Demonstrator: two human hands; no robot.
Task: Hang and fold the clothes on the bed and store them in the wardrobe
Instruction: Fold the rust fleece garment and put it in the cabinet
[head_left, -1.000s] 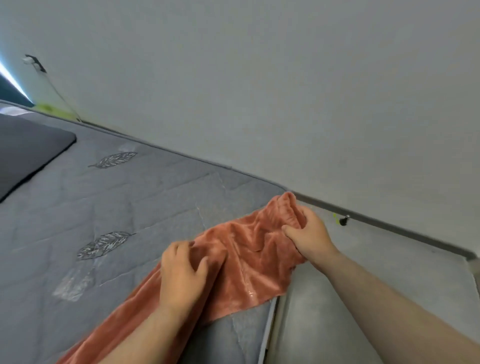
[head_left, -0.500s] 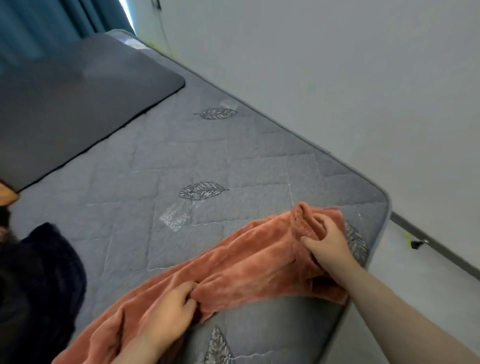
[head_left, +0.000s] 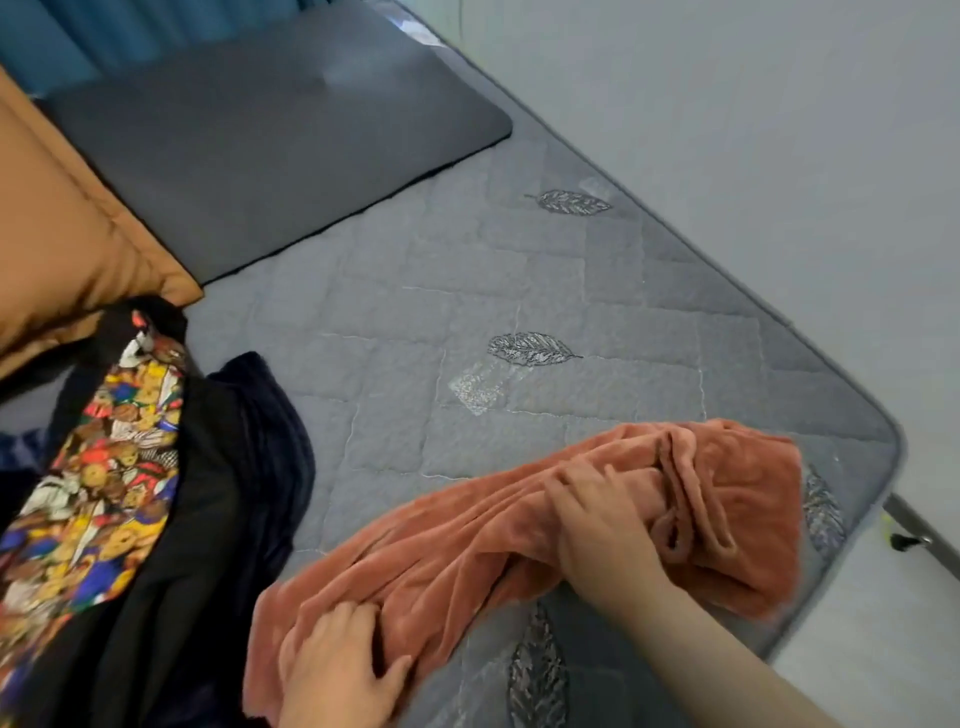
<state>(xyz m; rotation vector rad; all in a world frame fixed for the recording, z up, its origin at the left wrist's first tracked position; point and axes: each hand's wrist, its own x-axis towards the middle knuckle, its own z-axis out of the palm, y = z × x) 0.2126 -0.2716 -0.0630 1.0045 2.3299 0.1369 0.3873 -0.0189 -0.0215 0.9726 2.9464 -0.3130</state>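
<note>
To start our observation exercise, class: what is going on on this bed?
A person has both hands on a rust-orange fleece garment laid across the grey quilted mattress. The right hand presses flat on it beside the drawstring, near the mattress corner; the left hand rests on its other end. The garment is bunched, not yet folded. A black printed garment and a navy garment lie heaped to the left, untouched.
</note>
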